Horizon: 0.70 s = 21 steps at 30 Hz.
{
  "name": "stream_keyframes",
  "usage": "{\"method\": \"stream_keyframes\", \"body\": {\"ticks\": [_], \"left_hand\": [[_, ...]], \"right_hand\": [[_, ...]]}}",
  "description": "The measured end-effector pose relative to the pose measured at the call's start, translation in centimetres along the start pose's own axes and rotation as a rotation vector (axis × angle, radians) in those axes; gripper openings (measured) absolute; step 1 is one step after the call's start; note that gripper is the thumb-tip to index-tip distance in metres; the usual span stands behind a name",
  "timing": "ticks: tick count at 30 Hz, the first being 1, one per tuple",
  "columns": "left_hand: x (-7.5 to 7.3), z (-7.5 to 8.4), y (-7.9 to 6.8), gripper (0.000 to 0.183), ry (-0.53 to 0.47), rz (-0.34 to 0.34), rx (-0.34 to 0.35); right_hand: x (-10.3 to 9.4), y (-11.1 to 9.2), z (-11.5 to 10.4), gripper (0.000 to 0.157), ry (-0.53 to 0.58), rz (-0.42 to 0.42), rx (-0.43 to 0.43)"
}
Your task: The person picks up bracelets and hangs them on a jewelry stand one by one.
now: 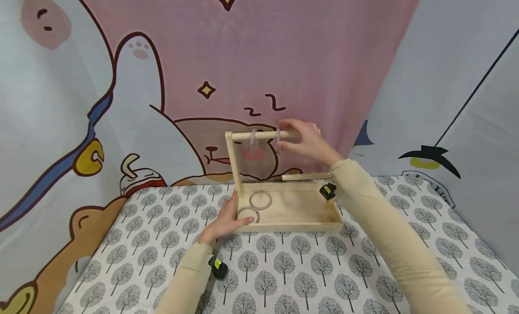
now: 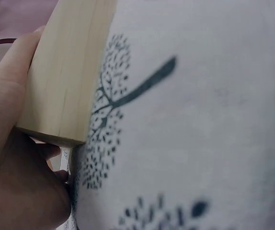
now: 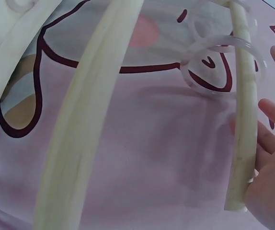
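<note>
A shallow wooden tray point(image 1: 296, 226) stands on the cloth with an upright post point(image 1: 234, 163) at its left end. From the post's top a wooden rod point(image 1: 243, 135) runs sideways, carrying two translucent rings, a left ring point(image 1: 253, 140) and a right ring point(image 1: 278, 136). My right hand point(image 1: 304, 140) is at the rod's free end, fingers spread around it, close beside the right ring. In the right wrist view that ring point(image 3: 223, 40) hangs apart from the fingertips. My left hand point(image 1: 227, 219) grips the tray's left end, thumb over the front rim.
Two more translucent rings, a rear ring point(image 1: 261, 192) and a front ring point(image 1: 248, 209), lie inside the tray at its left. Another wooden bar point(image 1: 306, 176) extends along the tray's back, reaching my right sleeve. A patterned cloth point(image 1: 304, 264) covers the table; a printed curtain point(image 1: 316, 48) hangs behind.
</note>
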<state>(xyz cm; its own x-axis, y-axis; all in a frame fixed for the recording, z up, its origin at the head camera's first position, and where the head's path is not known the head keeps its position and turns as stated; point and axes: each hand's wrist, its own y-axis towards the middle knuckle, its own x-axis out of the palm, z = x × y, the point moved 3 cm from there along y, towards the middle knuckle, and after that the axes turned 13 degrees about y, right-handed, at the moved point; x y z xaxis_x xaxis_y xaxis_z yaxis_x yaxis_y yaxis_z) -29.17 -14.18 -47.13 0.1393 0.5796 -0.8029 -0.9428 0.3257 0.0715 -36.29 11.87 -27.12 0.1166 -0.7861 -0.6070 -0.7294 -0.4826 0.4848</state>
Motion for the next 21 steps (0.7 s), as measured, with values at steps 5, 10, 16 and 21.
{"method": "stream_keyframes", "body": {"ticks": [5,10,16,21], "left_hand": [[-0.4,0.2,0.0,0.110,0.058,-0.014,0.039],[-1.3,1.0,0.0,0.107,0.173,-0.067,0.033],[-2.3,1.8,0.2,0.105,0.293,-0.052,0.032],[-2.3,2.0,-0.1,0.102,0.315,-0.024,0.032]], "right_hand": [[-0.5,-0.9,0.1,0.052,0.136,0.035,-0.039],[-1.3,-2.1,0.1,0.049,0.179,0.088,-0.023],[-2.7,-3.7,0.8,0.048,0.214,0.158,0.016],[-3.4,-5.3,0.1,0.048,0.261,0.199,0.056]]}}
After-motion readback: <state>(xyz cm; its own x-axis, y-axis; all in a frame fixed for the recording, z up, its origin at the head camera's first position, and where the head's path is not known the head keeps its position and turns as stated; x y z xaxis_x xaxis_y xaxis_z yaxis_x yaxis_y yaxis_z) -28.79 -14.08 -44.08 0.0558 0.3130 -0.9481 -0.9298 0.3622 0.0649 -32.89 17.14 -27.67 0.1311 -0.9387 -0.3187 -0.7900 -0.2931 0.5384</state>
